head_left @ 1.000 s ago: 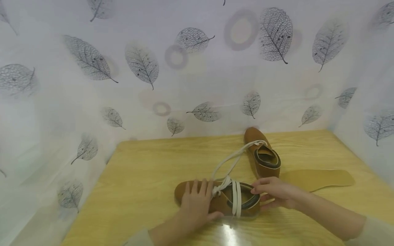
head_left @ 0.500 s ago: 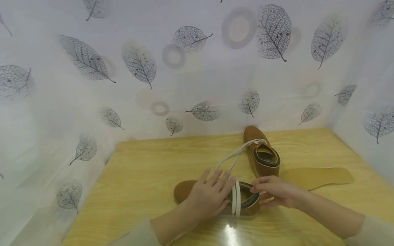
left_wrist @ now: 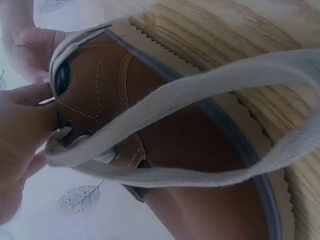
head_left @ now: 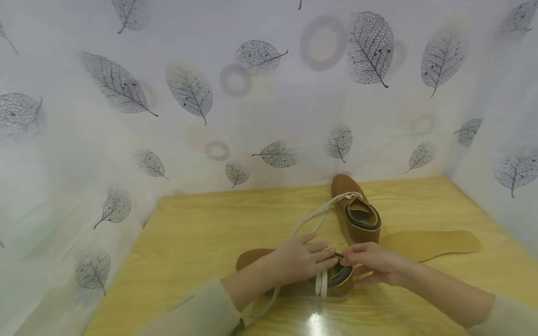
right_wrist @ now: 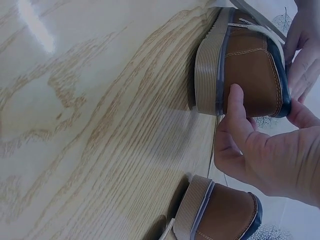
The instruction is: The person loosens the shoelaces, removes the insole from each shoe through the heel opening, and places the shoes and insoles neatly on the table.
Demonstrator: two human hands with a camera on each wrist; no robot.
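Observation:
In the head view a brown leather shoe (head_left: 252, 258) with a black padded collar lies near the front, toe to the left. My left hand (head_left: 300, 259) lies over its lacing and opening, fingers extended toward the heel. My right hand (head_left: 374, 263) grips the heel; in the right wrist view its fingers (right_wrist: 236, 102) press the heel's side, with one digit at the collar. A flat off-white lace (left_wrist: 200, 87) loops out from the eyelets in the left wrist view. Two lace strands (head_left: 321, 282) cross the shoe's opening.
A matching brown shoe (head_left: 367, 235) stands behind, toe toward the back wall, a lace (head_left: 313, 214) stretching between both shoes. A flat tan insole (head_left: 441, 243) lies at the right. The wood-grain table (head_left: 201, 224) is enclosed by leaf-printed sheeting (head_left: 286, 116).
My left hand has slid right along the shoe, from the toe to the lacing and opening. A lace loop now shows below the left wrist. My right hand stays at the heel.

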